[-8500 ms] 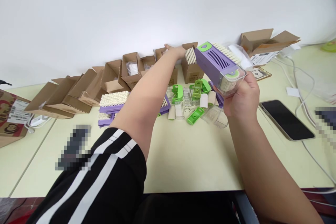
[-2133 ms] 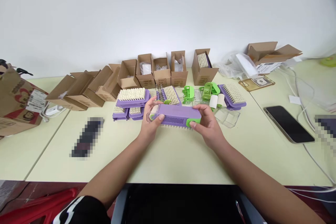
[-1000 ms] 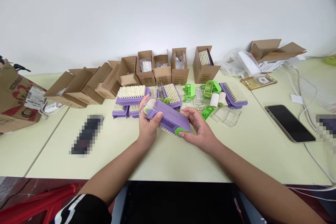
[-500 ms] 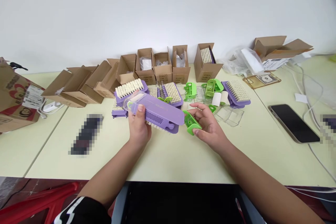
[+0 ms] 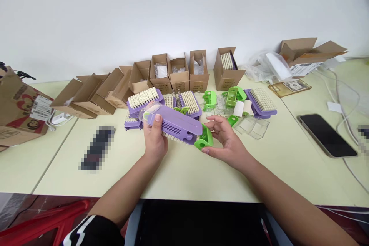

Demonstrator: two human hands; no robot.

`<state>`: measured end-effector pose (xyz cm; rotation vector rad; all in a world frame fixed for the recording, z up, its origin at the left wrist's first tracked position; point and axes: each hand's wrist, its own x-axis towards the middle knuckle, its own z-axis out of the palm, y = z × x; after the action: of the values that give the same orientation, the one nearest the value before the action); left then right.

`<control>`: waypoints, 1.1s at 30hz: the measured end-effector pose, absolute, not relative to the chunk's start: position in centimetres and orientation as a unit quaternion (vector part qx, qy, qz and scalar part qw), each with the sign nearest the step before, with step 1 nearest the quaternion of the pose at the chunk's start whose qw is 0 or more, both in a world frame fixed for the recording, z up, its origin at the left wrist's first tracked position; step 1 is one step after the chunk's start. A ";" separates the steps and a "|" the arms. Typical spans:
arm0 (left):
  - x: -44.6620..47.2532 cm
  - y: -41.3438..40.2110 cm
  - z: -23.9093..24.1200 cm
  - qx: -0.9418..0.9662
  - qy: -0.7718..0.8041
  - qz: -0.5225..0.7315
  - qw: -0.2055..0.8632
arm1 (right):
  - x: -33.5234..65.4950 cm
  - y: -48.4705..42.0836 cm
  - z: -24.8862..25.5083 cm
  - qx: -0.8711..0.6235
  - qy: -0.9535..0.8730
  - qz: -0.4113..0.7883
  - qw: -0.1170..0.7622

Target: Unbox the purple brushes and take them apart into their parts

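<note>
My left hand (image 5: 155,138) is closed around a purple brush (image 5: 181,125) with a clear end piece, its pale bristles facing down. Between the fingers and thumb of my right hand (image 5: 225,138) is a green plastic bracket (image 5: 204,138), held against or very near the brush's right end; I cannot tell whether they touch. Behind my hands lie more purple brushes (image 5: 144,98) with cream bristles, several metal springs (image 5: 177,100), loose green brackets (image 5: 210,100), white rollers (image 5: 238,109) and clear plastic covers (image 5: 253,126).
Open cardboard boxes (image 5: 179,80) line the wall side of the table (image 5: 184,180); one box (image 5: 227,78) has a brush inside. To the right lie a phone (image 5: 327,135), cables and a plastic bag (image 5: 265,67). A larger carton (image 5: 20,111) stands at the left.
My right hand has turned the green bracket and brought it left, to the brush's right end. My left hand keeps its hold on the brush; the view has shifted slightly.
</note>
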<state>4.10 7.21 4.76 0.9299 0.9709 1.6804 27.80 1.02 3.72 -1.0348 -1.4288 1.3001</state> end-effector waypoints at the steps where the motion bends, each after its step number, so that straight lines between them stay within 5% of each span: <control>1: 4.1 7.2 4.8 0.383 0.396 0.687 0.474 | 27.9 1.0 3.7 -0.425 -0.585 0.522 0.452; 33: 3.8 7.4 3.3 0.458 0.377 0.659 0.462 | 28.4 1.2 4.0 -0.416 -0.626 0.518 0.409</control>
<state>3.84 7.44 3.26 1.1274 0.9277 1.6211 28.41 1.20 4.05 -1.0481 -1.5776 1.3039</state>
